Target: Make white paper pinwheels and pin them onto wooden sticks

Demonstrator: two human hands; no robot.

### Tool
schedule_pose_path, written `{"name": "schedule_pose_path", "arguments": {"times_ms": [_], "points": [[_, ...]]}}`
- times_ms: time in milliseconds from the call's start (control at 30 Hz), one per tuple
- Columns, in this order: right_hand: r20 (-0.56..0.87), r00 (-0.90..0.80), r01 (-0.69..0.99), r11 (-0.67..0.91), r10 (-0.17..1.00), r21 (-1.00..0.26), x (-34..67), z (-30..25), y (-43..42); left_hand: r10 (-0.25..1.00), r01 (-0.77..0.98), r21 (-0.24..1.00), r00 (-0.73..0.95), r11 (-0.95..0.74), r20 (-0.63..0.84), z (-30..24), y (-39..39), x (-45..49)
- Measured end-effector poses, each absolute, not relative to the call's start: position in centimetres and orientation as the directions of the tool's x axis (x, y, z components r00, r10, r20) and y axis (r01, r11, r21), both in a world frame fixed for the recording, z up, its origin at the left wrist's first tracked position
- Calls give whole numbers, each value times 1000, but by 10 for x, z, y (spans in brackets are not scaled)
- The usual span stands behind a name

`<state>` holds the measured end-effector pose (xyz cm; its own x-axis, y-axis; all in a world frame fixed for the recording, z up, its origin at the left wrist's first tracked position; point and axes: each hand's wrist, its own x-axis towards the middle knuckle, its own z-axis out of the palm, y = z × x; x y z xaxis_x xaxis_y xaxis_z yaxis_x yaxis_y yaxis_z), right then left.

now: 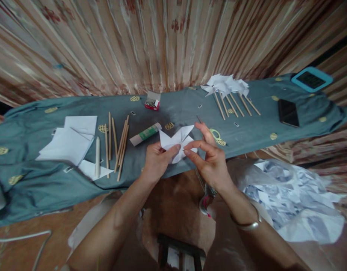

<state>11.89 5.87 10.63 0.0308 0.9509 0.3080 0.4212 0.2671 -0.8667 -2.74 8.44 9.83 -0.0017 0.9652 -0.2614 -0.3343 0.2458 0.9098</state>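
Note:
A white paper pinwheel (177,142) is held over the table's near edge, its folded points spread out. My left hand (158,160) grips it from the left, thumb on top near the middle. My right hand (211,160) is closed in a pinch at the pinwheel's centre; what sits between thumb and forefinger is too small to make out. Just beyond the left hand lies a green-and-white glue stick (146,134). Scissors (215,134) with a pale green handle rest behind my right hand, partly hidden by it.
Finished pinwheels on sticks (224,86) lie at the back right, near a dark phone (288,113) and a blue-framed clock (312,79). Left are paper sheets (68,141), wooden sticks (122,146), a white candle-like rod (97,158) and a small open red box (152,102). A bag of paper scraps (291,199) stands right.

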Motion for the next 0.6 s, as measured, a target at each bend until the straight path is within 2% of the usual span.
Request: {"name": "schedule_pose_path", "arguments": {"times_ms": [600], "points": [[176,45,201,164,983,-966,120,98,67,962,-288,918,69,274,-265,97,82,-33]]}}
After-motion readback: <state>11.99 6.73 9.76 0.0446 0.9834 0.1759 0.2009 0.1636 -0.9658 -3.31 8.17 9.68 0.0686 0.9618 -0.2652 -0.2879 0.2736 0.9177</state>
